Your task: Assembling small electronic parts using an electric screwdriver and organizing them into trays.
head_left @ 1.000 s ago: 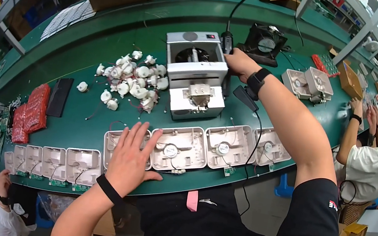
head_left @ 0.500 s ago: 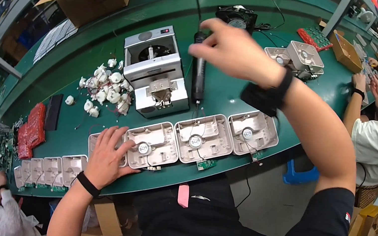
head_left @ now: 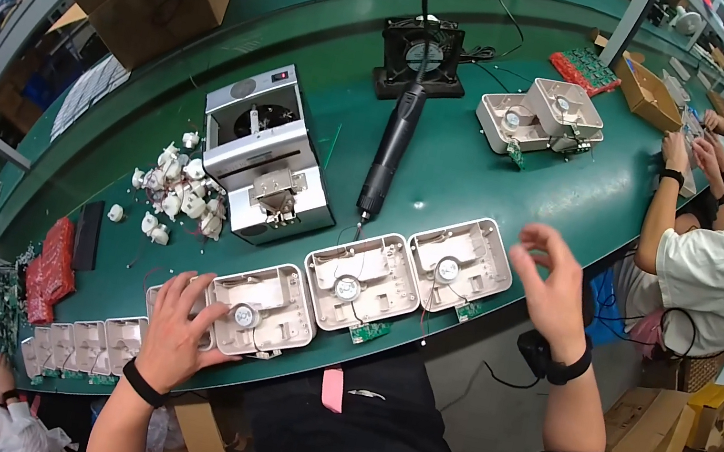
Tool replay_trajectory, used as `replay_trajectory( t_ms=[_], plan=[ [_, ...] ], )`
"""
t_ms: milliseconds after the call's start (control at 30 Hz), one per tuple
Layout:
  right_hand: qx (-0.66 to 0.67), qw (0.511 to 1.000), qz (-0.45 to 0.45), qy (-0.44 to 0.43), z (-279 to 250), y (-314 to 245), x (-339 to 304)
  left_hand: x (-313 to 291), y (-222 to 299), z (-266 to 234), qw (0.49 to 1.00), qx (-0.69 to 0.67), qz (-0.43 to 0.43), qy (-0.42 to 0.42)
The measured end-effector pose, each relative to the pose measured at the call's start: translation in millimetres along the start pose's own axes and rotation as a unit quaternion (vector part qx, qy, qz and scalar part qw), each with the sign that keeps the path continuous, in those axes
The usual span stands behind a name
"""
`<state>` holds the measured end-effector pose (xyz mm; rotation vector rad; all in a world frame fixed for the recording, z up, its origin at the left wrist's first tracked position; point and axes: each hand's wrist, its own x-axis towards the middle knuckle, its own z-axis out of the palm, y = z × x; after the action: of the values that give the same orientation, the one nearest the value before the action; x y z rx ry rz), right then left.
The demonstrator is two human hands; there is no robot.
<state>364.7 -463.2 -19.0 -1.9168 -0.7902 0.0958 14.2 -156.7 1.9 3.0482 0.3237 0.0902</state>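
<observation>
A row of off-white plastic housings (head_left: 480, 281) runs along the near table edge, each with a small round speaker (head_left: 348, 288) and thin wires inside. Green circuit boards (head_left: 370, 332) sit at their front edges. My left hand (head_left: 183, 320) rests over one housing, fingers spread, its thumb reaching to the neighbouring housing (head_left: 291, 325); it hides most of the piece beneath. My right hand (head_left: 550, 283) is in the air just right of the rightmost housing, fingers apart and holding nothing. A black electric screwdriver (head_left: 389, 153) hangs from its cable, tip down, behind the row.
Behind the row stands a grey machine (head_left: 269, 161), with a pile of white parts (head_left: 184, 190) to its left. A black fan (head_left: 423, 58) is at the back. Stacked housings (head_left: 566, 112) stand farther right. A red bubble-wrap bundle (head_left: 52, 268) lies left. A co-worker (head_left: 716, 250) sits at right.
My right hand has left the screwdriver and come down and right, beside the rightmost housing. The screwdriver now hangs free, tilted. My left hand stays on the housing.
</observation>
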Motion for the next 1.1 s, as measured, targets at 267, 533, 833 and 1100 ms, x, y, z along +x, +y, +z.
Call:
replay_trajectory(
  t_ms=[267,533,833,1100],
  plan=[
    [-0.027,0.998,0.015,-0.055,22,12,-16,28,41,-26,0.997,-0.041,0.01,0.068],
    [0.06,0.993,0.066,-0.077,29,28,-15,118,124,-13,0.992,-0.089,0.071,0.052],
    [0.21,0.968,0.128,-0.041,24,30,-21,144,152,8,0.996,-0.059,0.029,0.056],
    [0.142,0.986,0.088,0.002,28,25,-35,100,116,-30,0.96,-0.233,-0.016,0.158]
  ],
)
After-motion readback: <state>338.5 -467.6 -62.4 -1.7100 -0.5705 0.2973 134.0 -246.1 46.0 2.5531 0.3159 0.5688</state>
